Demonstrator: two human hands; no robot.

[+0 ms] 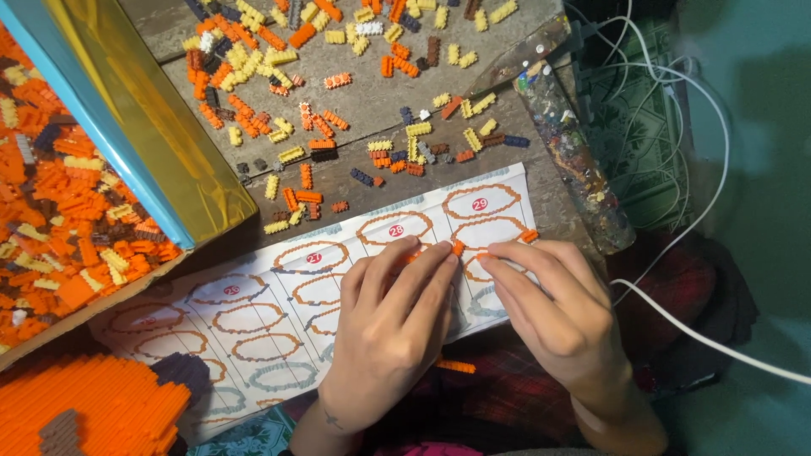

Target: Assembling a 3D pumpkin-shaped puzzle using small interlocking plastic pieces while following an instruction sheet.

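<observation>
The small orange brick piece [458, 247] sits pinched at the fingertips of the left hand [397, 325], right over the instruction sheet [279, 321], near that sheet's far right end. The left grip is closed lightly around the piece, fingers stretched forward and flat. The right hand [549, 304] meets it from the other side, its fingertips drawn together on a thin orange bit just beside the piece; how tightly it holds I cannot tell. Another orange brick [529, 236] lies on the sheet, touching the right hand's outer finger.

The sheet shows rows of oval ring diagrams and lies on the bench [372, 101], its near edge hanging toward the person's lap. A loose orange strip [456, 366] lies just below the sheet, between the wrists.

Beyond the sheet, scattered bricks [338, 76] in orange, yellow, brown and dark blue cover the bench. Left of the sheet stands a box [76, 211] full of mostly orange bricks, with a shiny gold and blue lid [144, 118] leaning against it. At the sheet's near left corner is a large built orange block model [93, 405]. Right of the sheet, white cables [676, 127] trail across a green patterned surface.
</observation>
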